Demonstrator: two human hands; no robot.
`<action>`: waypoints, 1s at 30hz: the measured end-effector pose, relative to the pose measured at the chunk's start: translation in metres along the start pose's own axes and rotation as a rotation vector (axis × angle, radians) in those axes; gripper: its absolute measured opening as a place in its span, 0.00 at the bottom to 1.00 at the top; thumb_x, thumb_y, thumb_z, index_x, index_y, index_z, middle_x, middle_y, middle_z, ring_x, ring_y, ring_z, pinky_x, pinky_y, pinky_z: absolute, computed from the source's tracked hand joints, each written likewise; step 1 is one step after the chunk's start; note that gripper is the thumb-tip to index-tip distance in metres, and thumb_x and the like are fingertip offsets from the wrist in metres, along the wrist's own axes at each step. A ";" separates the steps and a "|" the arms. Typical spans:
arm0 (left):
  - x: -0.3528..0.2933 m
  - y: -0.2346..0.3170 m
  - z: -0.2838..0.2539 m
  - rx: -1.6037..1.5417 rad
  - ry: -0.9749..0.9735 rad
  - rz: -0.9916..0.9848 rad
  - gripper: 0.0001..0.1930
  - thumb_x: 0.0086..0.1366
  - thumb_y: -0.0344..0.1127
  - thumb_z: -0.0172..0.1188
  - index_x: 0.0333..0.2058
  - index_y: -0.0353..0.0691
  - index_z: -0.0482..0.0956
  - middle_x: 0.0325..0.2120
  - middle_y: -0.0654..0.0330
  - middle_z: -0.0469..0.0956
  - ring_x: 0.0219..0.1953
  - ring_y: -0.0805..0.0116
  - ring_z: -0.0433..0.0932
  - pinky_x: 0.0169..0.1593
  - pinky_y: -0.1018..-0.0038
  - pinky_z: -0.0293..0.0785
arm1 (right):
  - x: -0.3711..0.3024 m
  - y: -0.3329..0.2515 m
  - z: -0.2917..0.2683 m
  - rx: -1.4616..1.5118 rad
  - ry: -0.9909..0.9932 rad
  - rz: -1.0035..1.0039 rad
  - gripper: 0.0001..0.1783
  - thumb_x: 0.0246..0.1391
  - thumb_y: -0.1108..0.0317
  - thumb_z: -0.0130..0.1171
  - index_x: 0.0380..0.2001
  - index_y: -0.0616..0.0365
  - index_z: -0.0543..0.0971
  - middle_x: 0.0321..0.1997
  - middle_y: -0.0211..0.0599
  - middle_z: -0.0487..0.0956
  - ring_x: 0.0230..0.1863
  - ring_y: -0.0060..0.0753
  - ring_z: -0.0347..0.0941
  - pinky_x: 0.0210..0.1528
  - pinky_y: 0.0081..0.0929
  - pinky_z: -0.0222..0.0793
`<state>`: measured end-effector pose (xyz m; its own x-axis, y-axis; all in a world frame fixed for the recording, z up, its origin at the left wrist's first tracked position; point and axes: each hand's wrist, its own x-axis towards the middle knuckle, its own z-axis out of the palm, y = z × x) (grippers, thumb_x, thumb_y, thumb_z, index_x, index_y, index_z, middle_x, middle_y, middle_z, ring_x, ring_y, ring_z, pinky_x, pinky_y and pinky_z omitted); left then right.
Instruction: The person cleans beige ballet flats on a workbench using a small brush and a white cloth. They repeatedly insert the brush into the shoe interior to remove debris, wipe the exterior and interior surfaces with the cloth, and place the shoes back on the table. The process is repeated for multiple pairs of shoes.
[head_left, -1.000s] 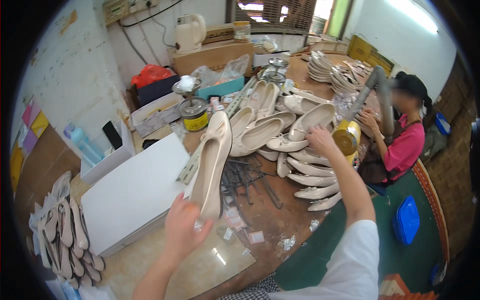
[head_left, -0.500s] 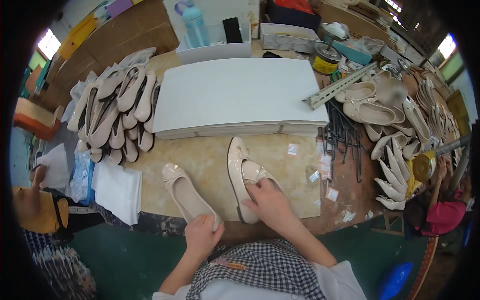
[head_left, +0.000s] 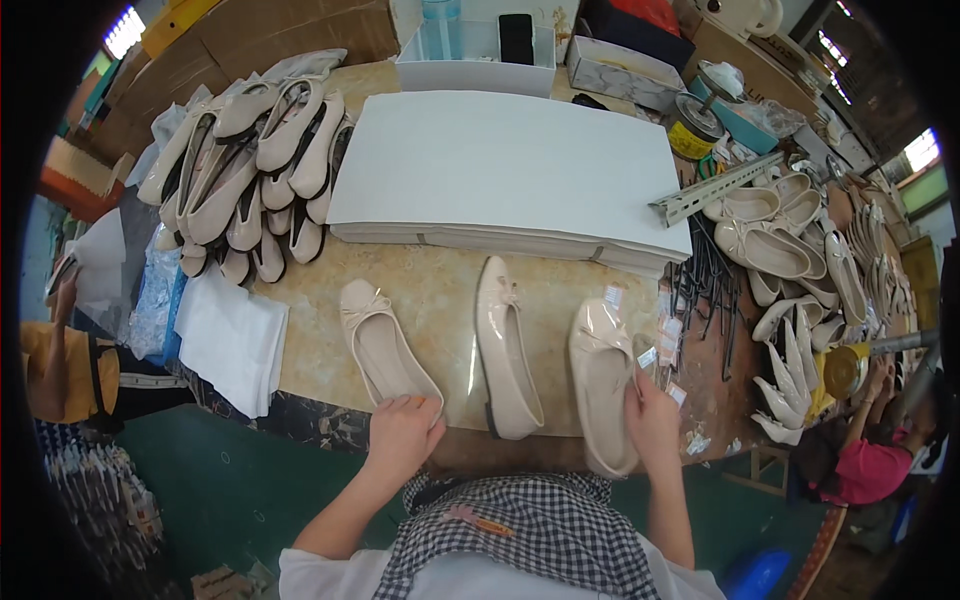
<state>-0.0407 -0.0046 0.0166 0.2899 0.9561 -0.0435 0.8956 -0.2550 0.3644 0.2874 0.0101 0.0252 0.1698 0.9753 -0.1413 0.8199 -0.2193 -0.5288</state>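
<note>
Three glossy beige ballet flats with bows lie before me, toes pointing away. My left hand (head_left: 403, 438) is closed around the heel of the left ballet flat (head_left: 372, 322). The middle ballet flat (head_left: 497, 335) rests tipped on its side on the tan table covering, touched by neither hand. My right hand (head_left: 655, 425) grips the outer side of the right ballet flat (head_left: 592, 355), whose heel reaches past the table's front edge. My right fingertips are partly hidden by the shoe.
A thick stack of white sheets (head_left: 505, 165) fills the table's middle. Piled flats (head_left: 240, 160) stand at left above a white cloth (head_left: 235, 335). More shoes (head_left: 775, 250), dark rods (head_left: 705, 290), a metal angle bar (head_left: 715, 190) and a can (head_left: 695, 125) crowd the right. Co-workers sit on both sides.
My right hand has moved right, carrying one ballet flat away from the middle one, which now lies alone. The left hand keeps its hold. My view has shifted slightly.
</note>
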 end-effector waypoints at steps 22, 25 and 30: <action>0.306 -0.007 -0.035 0.255 0.341 -0.015 0.27 0.65 0.56 0.47 0.62 0.60 0.64 0.61 0.41 0.56 0.69 0.45 0.41 0.61 0.35 0.43 | 0.016 0.013 -0.001 0.187 -0.141 -0.043 0.22 0.59 0.74 0.47 0.57 0.59 0.70 0.32 0.49 0.80 0.27 0.36 0.78 0.31 0.29 0.72; 0.315 -0.004 -0.011 0.230 0.456 0.046 0.23 0.64 0.48 0.52 0.57 0.53 0.68 0.50 0.43 0.67 0.60 0.45 0.57 0.56 0.44 0.58 | 0.002 0.016 -0.016 0.320 -0.005 0.021 0.22 0.60 0.75 0.48 0.58 0.60 0.69 0.31 0.43 0.81 0.26 0.28 0.77 0.31 0.25 0.73; 0.242 0.065 -0.030 -0.198 0.457 0.294 0.07 0.55 0.35 0.59 0.22 0.39 0.75 0.26 0.51 0.72 0.32 0.53 0.73 0.36 0.60 0.71 | -0.005 -0.024 -0.014 0.971 0.256 -0.082 0.27 0.62 0.71 0.46 0.65 0.57 0.60 0.53 0.42 0.75 0.44 0.29 0.75 0.46 0.26 0.73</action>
<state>0.0771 0.2148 0.0578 0.3025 0.8258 0.4759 0.7067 -0.5293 0.4694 0.2751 0.0109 0.0506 0.3388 0.9396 0.0494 0.0536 0.0332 -0.9980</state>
